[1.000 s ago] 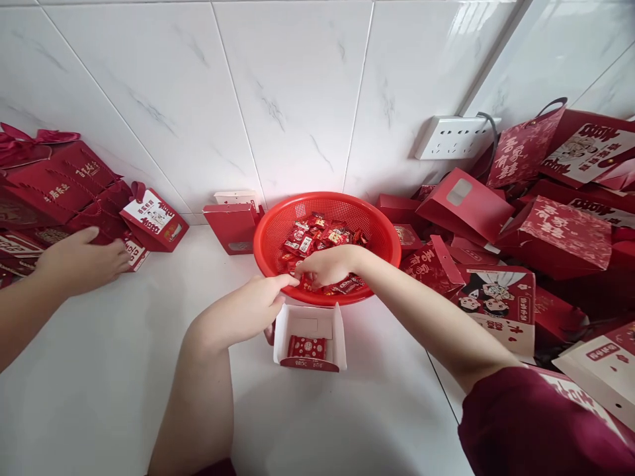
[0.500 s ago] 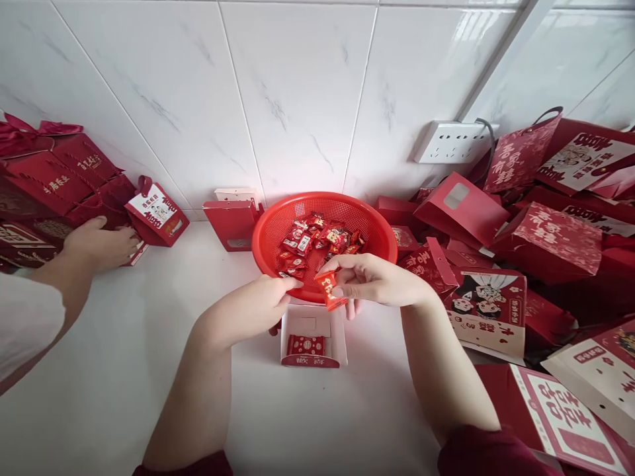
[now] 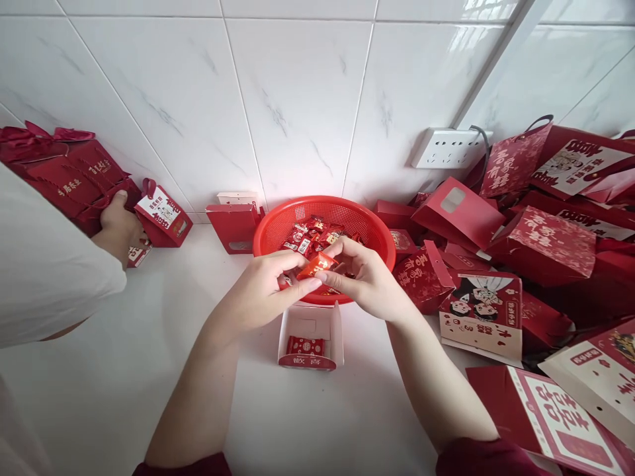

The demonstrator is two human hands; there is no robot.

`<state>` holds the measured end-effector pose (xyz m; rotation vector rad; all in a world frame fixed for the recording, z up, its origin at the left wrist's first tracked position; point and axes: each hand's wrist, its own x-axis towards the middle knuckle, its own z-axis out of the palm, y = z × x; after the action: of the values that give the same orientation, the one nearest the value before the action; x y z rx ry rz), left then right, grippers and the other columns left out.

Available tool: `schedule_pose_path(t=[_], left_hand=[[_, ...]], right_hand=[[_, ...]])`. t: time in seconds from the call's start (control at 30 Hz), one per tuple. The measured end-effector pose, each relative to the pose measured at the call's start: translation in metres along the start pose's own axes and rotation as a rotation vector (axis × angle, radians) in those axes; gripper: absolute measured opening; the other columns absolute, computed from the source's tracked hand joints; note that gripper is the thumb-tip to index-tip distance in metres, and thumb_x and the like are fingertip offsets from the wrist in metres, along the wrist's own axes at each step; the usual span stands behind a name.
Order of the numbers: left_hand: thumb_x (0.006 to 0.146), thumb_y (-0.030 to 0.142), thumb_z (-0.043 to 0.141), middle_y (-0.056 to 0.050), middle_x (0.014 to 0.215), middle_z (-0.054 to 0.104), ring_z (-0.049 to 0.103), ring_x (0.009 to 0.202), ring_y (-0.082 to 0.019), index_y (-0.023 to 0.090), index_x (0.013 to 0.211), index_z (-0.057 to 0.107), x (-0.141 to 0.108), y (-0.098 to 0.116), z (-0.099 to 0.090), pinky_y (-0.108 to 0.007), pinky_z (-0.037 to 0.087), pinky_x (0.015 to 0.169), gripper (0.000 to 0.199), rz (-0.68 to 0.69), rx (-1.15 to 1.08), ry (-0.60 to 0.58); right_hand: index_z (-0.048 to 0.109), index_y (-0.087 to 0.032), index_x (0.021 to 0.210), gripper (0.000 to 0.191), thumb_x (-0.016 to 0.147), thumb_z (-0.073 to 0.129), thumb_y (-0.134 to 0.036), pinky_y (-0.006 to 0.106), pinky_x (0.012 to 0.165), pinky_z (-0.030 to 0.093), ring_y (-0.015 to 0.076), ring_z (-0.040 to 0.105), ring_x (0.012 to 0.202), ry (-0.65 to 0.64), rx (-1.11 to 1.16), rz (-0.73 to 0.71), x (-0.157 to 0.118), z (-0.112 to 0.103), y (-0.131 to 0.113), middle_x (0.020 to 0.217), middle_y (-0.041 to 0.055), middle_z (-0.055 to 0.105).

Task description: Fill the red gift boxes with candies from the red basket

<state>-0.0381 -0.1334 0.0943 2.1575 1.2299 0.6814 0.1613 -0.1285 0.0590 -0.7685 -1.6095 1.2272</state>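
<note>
Both my hands pinch one orange-red wrapped candy [image 3: 316, 266] between thumbs and fingers. My left hand [image 3: 260, 285] has its left end, and my right hand [image 3: 368, 283] grips the other end. They are above the near rim of a red plastic colander basket [image 3: 383, 231]. Wrapped candies [image 3: 300, 237] lie in the basket, partly hidden by my hands. Just below sits an open white-lined paper box [image 3: 334, 330] with a red wrapped packet [image 3: 306, 347] inside it.
A co-worker's hand [image 3: 119, 221] is at the left beside red gift boxes [image 3: 67, 182] and a small handled box [image 3: 163, 215]. A red box [image 3: 232, 226] stands by the wall. Many red boxes [image 3: 459, 215] are piled right, beneath a power strip [image 3: 444, 149].
My right hand has moved the candy up and to the left, and my left hand has risen from the basket rim to grip it too. The co-worker's arm has swung further into view.
</note>
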Motion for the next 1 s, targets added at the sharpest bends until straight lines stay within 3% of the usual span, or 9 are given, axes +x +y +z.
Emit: schedule_pose_path(t=[0.2,0.4,0.53,0.63,0.73,0.87,1.0], left_hand=[[0.095,0.040,0.053,0.000,0.083,0.063,0.055,0.076,-0.013,0.019,0.087,0.065,0.001,-0.004,0.001,-0.025,0.042,0.066,0.026,0.029,-0.216,0.043],[0.095,0.041,0.054,-0.001,0.079,0.061,0.054,0.074,-0.013,0.016,0.085,0.063,0.003,-0.009,-0.002,-0.024,0.043,0.067,0.028,0.027,-0.418,0.024],[0.096,0.039,0.053,0.001,0.073,0.053,0.050,0.070,-0.011,0.016,0.077,0.057,0.003,-0.009,-0.007,-0.024,0.041,0.065,0.030,0.039,-0.428,-0.013],[0.096,0.038,0.054,0.001,0.072,0.049,0.048,0.070,-0.011,0.017,0.075,0.053,0.001,-0.008,-0.008,-0.024,0.040,0.065,0.030,0.030,-0.406,-0.053],[0.097,0.038,0.052,0.001,0.074,0.049,0.049,0.071,-0.011,0.017,0.076,0.053,0.000,-0.008,-0.007,-0.025,0.041,0.067,0.030,0.034,-0.429,-0.082],[0.097,0.040,0.052,0.000,0.076,0.053,0.050,0.073,-0.012,0.017,0.079,0.057,0.001,-0.013,-0.009,-0.025,0.042,0.068,0.029,0.027,-0.436,-0.104],[0.097,0.045,0.048,-0.001,0.078,0.061,0.057,0.077,-0.015,0.017,0.078,0.062,0.001,-0.016,-0.014,-0.027,0.046,0.072,0.037,-0.033,-0.346,-0.228]], right_hand=[[0.067,-0.017,0.089,0.017,0.089,0.068,-0.033,0.027,0.071,0.053,0.0126,0.064,0.074,-0.051,0.102,0.064,-0.003,-0.006,-0.007,0.084,0.0025,0.069],[0.069,-0.015,0.083,0.022,0.091,0.065,-0.035,0.029,0.071,0.057,0.0143,0.068,0.072,-0.135,0.181,0.132,-0.007,-0.006,-0.013,0.081,0.0045,0.072],[0.067,-0.015,0.089,0.027,0.096,0.056,-0.039,0.027,0.068,0.053,0.0128,0.066,0.070,-0.222,0.179,0.112,-0.007,-0.001,-0.013,0.081,0.0037,0.070],[0.059,-0.016,0.076,0.036,0.098,0.052,-0.044,0.024,0.064,0.047,0.0099,0.059,0.062,-0.183,0.090,0.101,-0.006,0.003,-0.010,0.067,-0.0010,0.061],[0.055,-0.017,0.074,0.041,0.100,0.046,-0.047,0.025,0.063,0.045,0.0096,0.055,0.059,-0.156,0.068,0.117,-0.006,0.004,-0.008,0.062,-0.0024,0.056],[0.059,-0.016,0.083,0.038,0.102,0.041,-0.044,0.026,0.067,0.048,0.0114,0.057,0.067,-0.202,0.071,0.073,-0.010,0.000,-0.011,0.073,0.0005,0.059],[0.058,-0.017,0.077,0.036,0.102,0.043,-0.038,0.025,0.063,0.045,0.0109,0.054,0.065,-0.227,-0.129,-0.006,-0.014,-0.009,-0.018,0.071,0.0000,0.057]])
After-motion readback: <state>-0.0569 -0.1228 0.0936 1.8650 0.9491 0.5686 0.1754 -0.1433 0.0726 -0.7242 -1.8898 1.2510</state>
